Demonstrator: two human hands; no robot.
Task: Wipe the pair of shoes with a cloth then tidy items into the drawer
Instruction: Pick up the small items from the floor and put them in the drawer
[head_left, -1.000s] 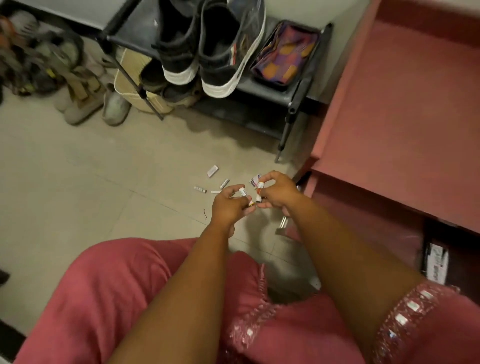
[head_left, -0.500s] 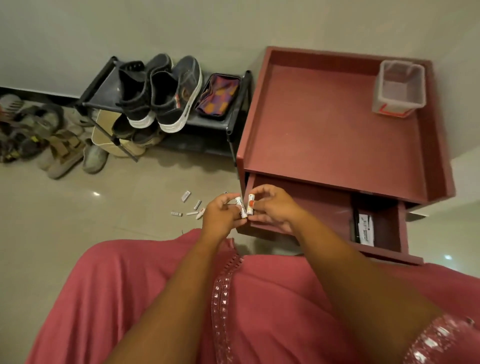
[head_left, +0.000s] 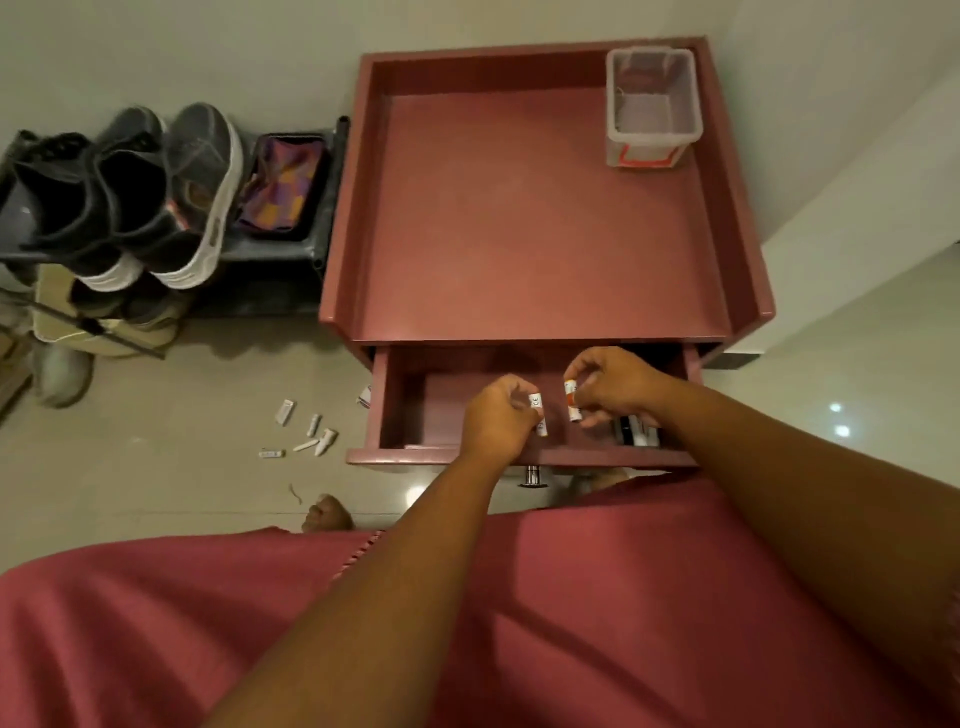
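The maroon drawer (head_left: 395, 410) of the bedside cabinet stands pulled out. Both hands hover inside it. My left hand (head_left: 496, 421) grips a small white battery (head_left: 537, 410). My right hand (head_left: 615, 382) pinches a white and orange battery (head_left: 571, 397). Several more small white items (head_left: 306, 434) lie scattered on the floor left of the drawer. The pair of dark shoes (head_left: 156, 197) with white soles stands on the black shoe rack (head_left: 311, 223), and a patterned cloth (head_left: 278, 184) lies beside them on the rack.
A clear plastic box (head_left: 652, 106) sits at the back right of the cabinet top (head_left: 519, 218). Dark and white items (head_left: 636, 434) lie in the drawer's right end. Sandals (head_left: 62, 371) crowd the floor under the rack. My bare foot (head_left: 327, 514) shows below the drawer.
I have risen from the floor, so the view now looks down on the cabinet. Both hands carried the batteries from the floor to over the open drawer and drew apart.
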